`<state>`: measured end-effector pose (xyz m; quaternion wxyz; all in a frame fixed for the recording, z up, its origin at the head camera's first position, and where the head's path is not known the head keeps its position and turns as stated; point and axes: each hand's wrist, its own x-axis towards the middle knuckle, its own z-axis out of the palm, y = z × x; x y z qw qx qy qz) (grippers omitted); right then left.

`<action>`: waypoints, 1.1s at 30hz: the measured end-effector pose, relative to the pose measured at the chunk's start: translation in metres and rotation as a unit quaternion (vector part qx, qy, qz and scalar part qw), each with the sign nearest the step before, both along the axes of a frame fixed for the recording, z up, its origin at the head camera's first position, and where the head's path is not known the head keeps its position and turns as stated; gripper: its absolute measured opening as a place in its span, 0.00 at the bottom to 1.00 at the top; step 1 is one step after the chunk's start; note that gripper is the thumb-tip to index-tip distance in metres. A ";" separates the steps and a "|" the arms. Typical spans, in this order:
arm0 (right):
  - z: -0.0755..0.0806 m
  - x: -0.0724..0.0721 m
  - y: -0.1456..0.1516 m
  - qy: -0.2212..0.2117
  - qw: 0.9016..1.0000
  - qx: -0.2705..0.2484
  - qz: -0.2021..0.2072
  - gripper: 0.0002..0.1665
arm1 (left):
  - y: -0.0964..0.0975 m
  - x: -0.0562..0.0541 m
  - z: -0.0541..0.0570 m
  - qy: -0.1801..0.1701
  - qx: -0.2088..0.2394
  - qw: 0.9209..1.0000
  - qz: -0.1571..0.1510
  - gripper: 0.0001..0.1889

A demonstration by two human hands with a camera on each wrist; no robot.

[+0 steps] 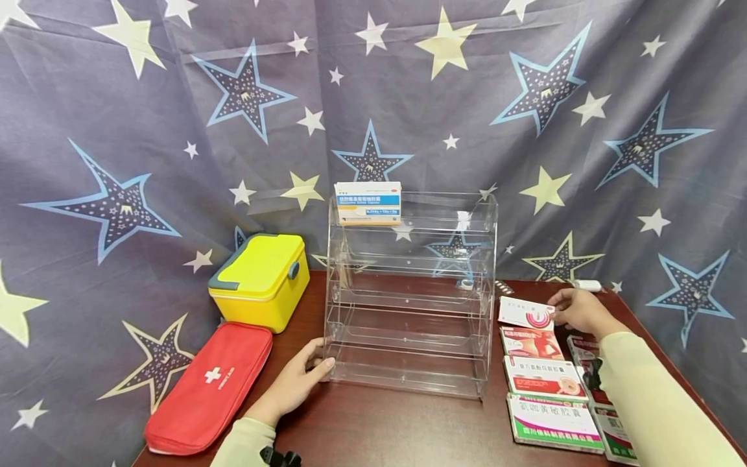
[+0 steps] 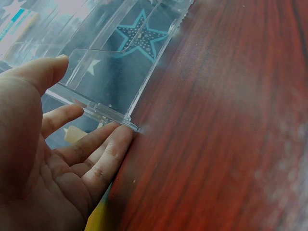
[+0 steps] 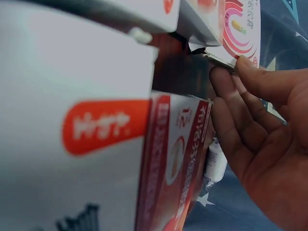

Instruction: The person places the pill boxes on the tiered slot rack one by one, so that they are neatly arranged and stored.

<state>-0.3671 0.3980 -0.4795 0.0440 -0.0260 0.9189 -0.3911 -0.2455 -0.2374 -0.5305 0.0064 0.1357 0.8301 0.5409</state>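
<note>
A clear acrylic tiered display rack [image 1: 406, 376] stands on the table. My left hand [image 1: 297, 379] is at its lower left corner; in the left wrist view, fairly straight fingertips [image 2: 120, 132] touch the base edge and the thumb is spread apart from them. At the far right, my right hand [image 1: 580, 311] pinches the near end of a white medicine box with pink arcs [image 1: 525, 313] between thumb and fingers, also seen in the right wrist view. That box is the rearmost in a column of medicine boxes. A blue-and-white medicine box [image 1: 369, 204] stands on the rack's top tier at left.
Below the pinched box lie a red box [image 1: 531, 342], a white-and-red box [image 1: 545, 378] and a green-and-white box [image 1: 554, 425]. More boxes sit under my right forearm. A yellow case [image 1: 259, 279] and a red first-aid pouch [image 1: 210, 389] lie left. A starry curtain hangs behind.
</note>
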 end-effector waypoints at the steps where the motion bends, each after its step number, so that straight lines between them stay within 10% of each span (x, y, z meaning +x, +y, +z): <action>1: 0.000 0.001 0.001 -0.001 1.000 -0.004 0.000 0.15 | 0.000 0.000 0.000 0.001 0.000 1.000 0.000 0.25; 9: 0.015 0.004 0.007 0.066 0.996 -0.058 -0.006 0.17 | -0.001 -0.002 -0.004 0.001 -0.003 1.000 0.003 0.24; 15: 0.072 0.011 0.007 0.181 0.973 -0.134 -0.048 0.18 | -0.001 -0.002 -0.003 -0.006 -0.012 1.000 0.006 0.24; 18: 0.118 0.014 -0.003 0.251 0.941 -0.220 -0.064 0.14 | -0.002 -0.002 -0.002 -0.002 -0.014 1.000 0.007 0.24; 23: 0.187 0.018 -0.036 0.344 0.855 -0.388 -0.011 0.13 | -0.002 -0.003 -0.002 0.001 -0.015 1.000 0.006 0.24; 26: 0.219 0.022 -0.062 0.373 0.826 -0.423 0.012 0.13 | -0.002 -0.003 -0.002 0.002 -0.015 1.000 0.006 0.24; 30: 0.249 0.022 -0.096 0.390 0.829 -0.400 0.020 0.13 | -0.002 -0.003 -0.002 -0.001 -0.015 1.000 0.008 0.24; 33: 0.261 0.017 -0.119 0.397 0.855 -0.334 0.014 0.11 | -0.002 -0.003 -0.002 -0.005 -0.016 1.000 0.010 0.25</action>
